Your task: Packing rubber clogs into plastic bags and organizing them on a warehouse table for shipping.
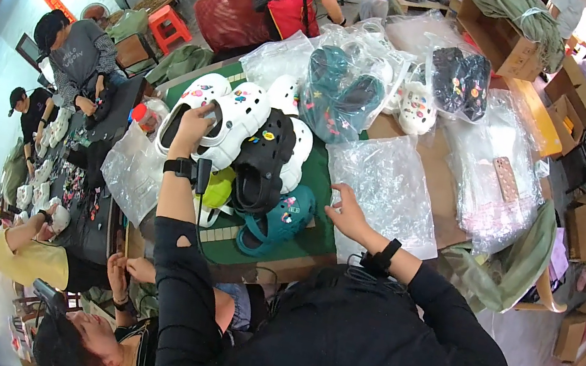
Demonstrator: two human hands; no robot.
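My left hand (194,128) is closed on a white clog (240,117) with coloured charms, its fingers at the heel opening. A second white clog (204,89) lies against it on the left. Beside them a black clog (265,155) rests on the pile, with a teal clog (285,221) and a lime-green clog (217,189) lower down. My right hand (348,215) holds nothing; its fingers are apart at the near-left edge of a clear plastic bag (387,180) lying flat.
Bagged teal clogs (339,97) and bagged black clogs (459,83) lie farther back. A stack of clear bags (490,155) with a phone-shaped pink item (505,179) is at the right. Cardboard boxes (495,38) stand behind. A co-worker (96,344) sits close at my left.
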